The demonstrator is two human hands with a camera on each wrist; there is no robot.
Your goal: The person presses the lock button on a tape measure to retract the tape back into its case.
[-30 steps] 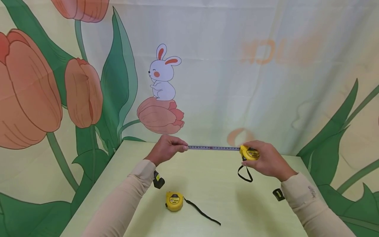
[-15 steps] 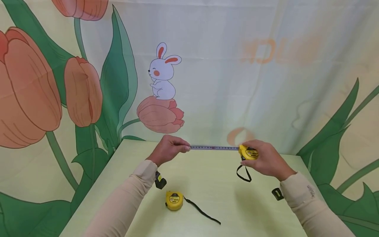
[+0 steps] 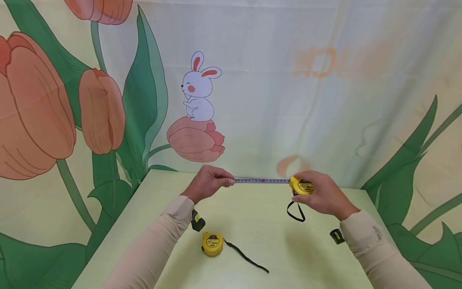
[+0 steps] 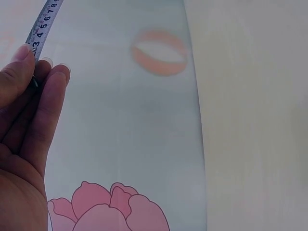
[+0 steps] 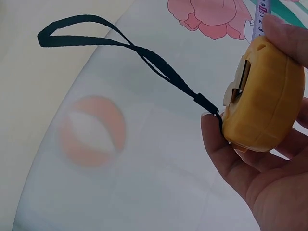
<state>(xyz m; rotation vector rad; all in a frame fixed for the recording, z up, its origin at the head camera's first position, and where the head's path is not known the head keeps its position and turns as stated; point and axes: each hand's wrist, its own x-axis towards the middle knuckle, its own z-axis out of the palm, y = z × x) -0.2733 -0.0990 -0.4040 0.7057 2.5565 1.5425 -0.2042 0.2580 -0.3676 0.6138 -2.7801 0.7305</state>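
My right hand [image 3: 325, 194] grips a yellow tape measure [image 3: 301, 186] by its case, above the table. From the case a metal blade [image 3: 261, 180] runs straight across to my left hand [image 3: 209, 184], which pinches its end between thumb and fingers. In the left wrist view the blade [image 4: 42, 29] shows printed numbers, and its tip is hidden in the fingers. A black wrist strap [image 5: 159, 62] hangs in a loop from the case. Below the left hand, a second yellow tape measure [image 3: 212, 245] lies on the table.
The second tape measure's black strap [image 3: 247, 257] stretches right over the pale table [image 3: 249, 220]. A curtain [image 3: 260, 100] printed with tulips and a rabbit hangs behind the table. Dark wrist-worn pieces [image 3: 197, 221] show below the sleeves.
My left hand has moved slightly right, towards the tape measure, and the exposed blade is shorter. The right hand has shifted a little left. The second tape measure stays in place.
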